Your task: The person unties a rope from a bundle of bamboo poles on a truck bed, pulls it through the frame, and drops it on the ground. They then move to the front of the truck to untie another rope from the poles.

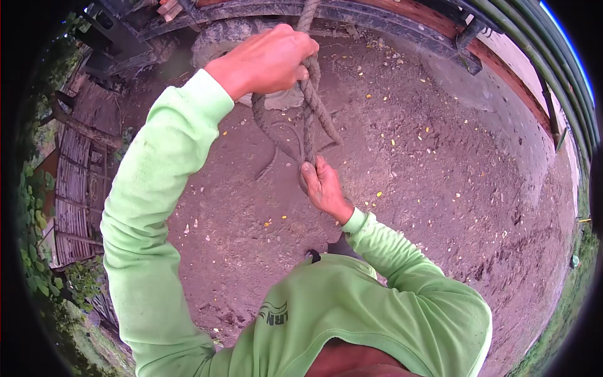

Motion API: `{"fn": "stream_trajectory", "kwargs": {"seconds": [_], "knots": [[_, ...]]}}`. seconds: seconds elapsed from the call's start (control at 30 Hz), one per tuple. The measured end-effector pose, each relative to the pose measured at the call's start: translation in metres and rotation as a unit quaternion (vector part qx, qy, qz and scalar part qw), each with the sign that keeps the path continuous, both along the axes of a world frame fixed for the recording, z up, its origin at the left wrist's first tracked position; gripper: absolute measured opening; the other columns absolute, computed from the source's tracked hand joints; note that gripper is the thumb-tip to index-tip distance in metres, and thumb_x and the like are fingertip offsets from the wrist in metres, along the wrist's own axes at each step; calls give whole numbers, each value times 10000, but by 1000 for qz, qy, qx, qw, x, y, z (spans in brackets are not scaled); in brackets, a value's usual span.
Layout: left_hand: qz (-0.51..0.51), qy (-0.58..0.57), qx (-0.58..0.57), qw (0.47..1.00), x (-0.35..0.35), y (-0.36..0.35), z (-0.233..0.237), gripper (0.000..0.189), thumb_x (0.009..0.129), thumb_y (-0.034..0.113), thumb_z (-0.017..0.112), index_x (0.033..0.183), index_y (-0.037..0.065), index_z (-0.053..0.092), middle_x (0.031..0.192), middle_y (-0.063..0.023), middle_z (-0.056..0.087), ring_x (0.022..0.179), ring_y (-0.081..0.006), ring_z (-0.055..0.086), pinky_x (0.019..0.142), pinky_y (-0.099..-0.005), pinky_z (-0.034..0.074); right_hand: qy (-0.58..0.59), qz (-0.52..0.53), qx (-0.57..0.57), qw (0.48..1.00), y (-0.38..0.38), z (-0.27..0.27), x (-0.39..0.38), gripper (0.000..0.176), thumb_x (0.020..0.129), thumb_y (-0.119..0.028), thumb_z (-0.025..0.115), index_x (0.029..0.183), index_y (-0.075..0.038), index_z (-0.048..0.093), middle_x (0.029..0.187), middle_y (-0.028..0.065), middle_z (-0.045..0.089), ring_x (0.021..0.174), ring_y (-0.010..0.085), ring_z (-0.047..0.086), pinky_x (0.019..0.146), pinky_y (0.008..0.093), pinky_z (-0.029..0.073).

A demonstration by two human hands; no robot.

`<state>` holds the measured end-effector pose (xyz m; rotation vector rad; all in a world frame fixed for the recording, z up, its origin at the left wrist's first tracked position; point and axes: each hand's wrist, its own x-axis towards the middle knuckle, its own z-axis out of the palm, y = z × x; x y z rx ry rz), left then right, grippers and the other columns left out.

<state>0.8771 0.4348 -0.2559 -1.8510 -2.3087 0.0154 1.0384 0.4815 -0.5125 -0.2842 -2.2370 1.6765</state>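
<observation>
A thick grey-brown rope hangs from the top of the view, with loops and a crossing strand between my hands. My left hand is closed round its upper part, where the strands meet. Lower down, my right hand pinches the rope between thumb and fingers. One loop bulges out to the left below my left hand, and another strand bends out to the right. A thinner tail of rope trails at the left of the loop, above the dirt.
A dark metal frame crosses the top, with a pale stone block beneath it. Green poles line the upper right. A slatted bamboo panel stands at the left. Brown dirt ground has scattered small leaves.
</observation>
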Motion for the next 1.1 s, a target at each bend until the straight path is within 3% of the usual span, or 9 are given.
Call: {"fn": "stream_trajectory", "kwargs": {"seconds": [0.1, 0.23, 0.3, 0.43, 0.6, 0.67, 0.77, 0.9, 1.1], "knots": [[-18, -65, 160, 985, 28, -20, -36, 351, 786, 133, 702, 1086, -6, 583, 978, -220, 638, 856, -383, 622, 750, -434, 487, 78, -43, 227, 970, -31, -27, 23, 430, 911, -286, 569, 1206, 6, 456, 861, 235, 616, 789, 398, 606, 735, 419, 488], [-6, -347, 45, 937, 122, -105, -81, 343, 788, 130, 720, 1046, 0, 535, 930, -188, 636, 818, -361, 629, 688, -397, 478, -46, 262, 207, 941, -17, -40, 89, 723, 863, -270, 597, 1443, 26, 282, 1099, 219, 655, 1056, 365, 613, 948, 392, 460], [91, -404, 19, 910, 134, -175, -124, 354, 809, 162, 715, 1068, 4, 533, 973, -166, 652, 835, -358, 633, 713, -388, 490, -178, 423, 76, 885, 7, -17, 128, 631, 867, -240, 596, 1402, 14, 378, 1088, 210, 661, 1047, 335, 628, 946, 359, 470], [298, -341, 42, 891, 166, -372, -235, 355, 863, 202, 678, 1136, 49, 510, 856, -196, 668, 780, -391, 664, 660, -401, 511, -348, 218, -60, 910, 64, -97, 206, 541, 849, -305, 629, 1296, -17, 527, 1103, 197, 664, 976, 325, 661, 866, 383, 512], [559, -247, -176, 772, 225, -536, -275, 383, 861, 218, 641, 1190, 77, 503, 983, -258, 647, 961, -447, 615, 825, -485, 500, -527, -19, 227, 819, 178, -291, 337, 392, 790, -283, 673, 1106, -52, 639, 926, 189, 689, 876, 310, 683, 721, 378, 552], [603, -218, -289, 711, 211, -554, -260, 397, 851, 228, 648, 1205, 99, 522, 1050, -262, 634, 1011, -451, 600, 882, -485, 495, -572, 139, 253, 768, 214, -326, 384, 294, 783, -242, 670, 1015, -64, 639, 845, 153, 679, 802, 262, 692, 568, 395, 550], [607, -174, -321, 706, 169, -556, -230, 402, 847, 235, 634, 1208, 83, 544, 1099, -247, 629, 1038, -421, 605, 912, -496, 482, -515, 377, 395, 661, 236, -337, 412, 428, 681, -243, 784, 1049, -88, 627, 911, 126, 683, 859, 292, 671, 740, 429, 532], [595, -193, 4, 780, 120, -499, -166, 482, 893, 313, 603, 1246, -7, 534, 1181, -260, 589, 1122, -413, 555, 971, -429, 433, -671, 20, -25, 741, 191, -271, 338, 374, 751, -239, 707, 1064, -52, 627, 914, 162, 683, 781, 253, 691, 586, 377, 535], [501, -172, 101, 842, 94, -409, -101, 508, 920, 345, 595, 1246, -39, 532, 1180, -239, 609, 1126, -325, 584, 941, -373, 443, -355, 159, 161, 907, 148, -267, 168, 479, 803, -349, 666, 1124, 5, 637, 1055, 249, 654, 1012, 363, 636, 884, 389, 499]]}}
